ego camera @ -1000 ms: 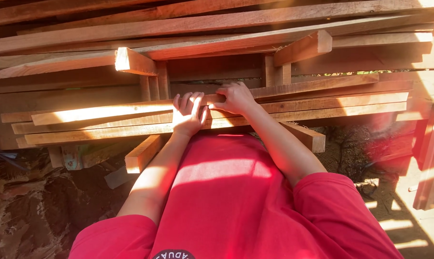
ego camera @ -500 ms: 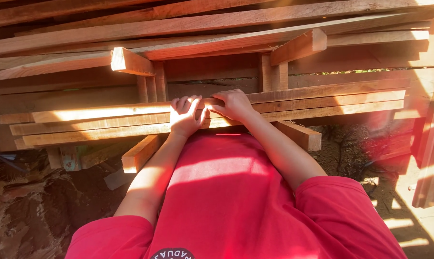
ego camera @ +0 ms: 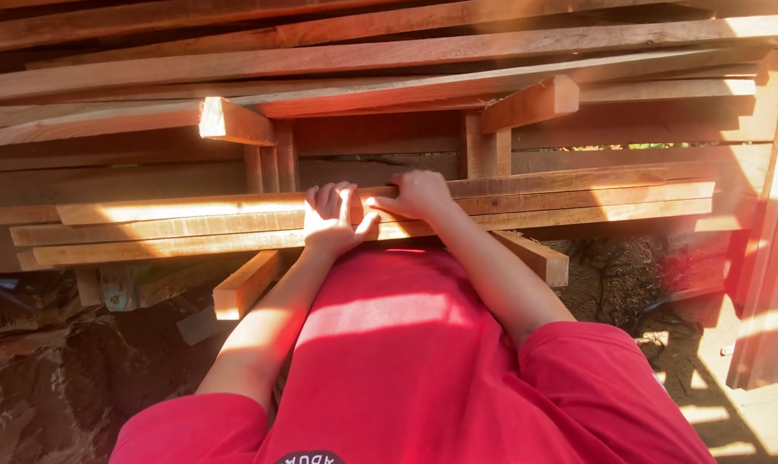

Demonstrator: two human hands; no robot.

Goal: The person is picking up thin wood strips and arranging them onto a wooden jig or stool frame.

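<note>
The top plank (ego camera: pixel 526 182) of a low stack of long, thin boards (ego camera: pixel 191 230) lies flat across the view, resting on short cross blocks (ego camera: pixel 250 282) above bare ground (ego camera: pixel 54 378). Both hands sit on it near the middle of its length. The right hand (ego camera: pixel 419 194) is curled over the plank's far edge, its fingers closed on that edge. The left hand (ego camera: pixel 330 222) lies flat just beside it, touching it at the thumb, with its fingers (ego camera: pixel 324 199) spread and pressing down on the board faces, gripping nothing.

The risks I see come from that grip. The plank is long and held only at one point, so if it is lifted or slid its far ends could sag, swing or strike the upright posts (ego camera: pixel 483 153) close behind. The rough sawn edges could leave splinters in bare skin. The left hand's flat fingers lie right where the plank meets the board below, so a drop or a sideways slide could pinch them. The boards beneath are loose and staggered; dragging the top one might pull them off the cross blocks. A heavier rack of timber (ego camera: pixel 389 60) hangs just above the hands, leaving little headroom for raising the plank.
</note>
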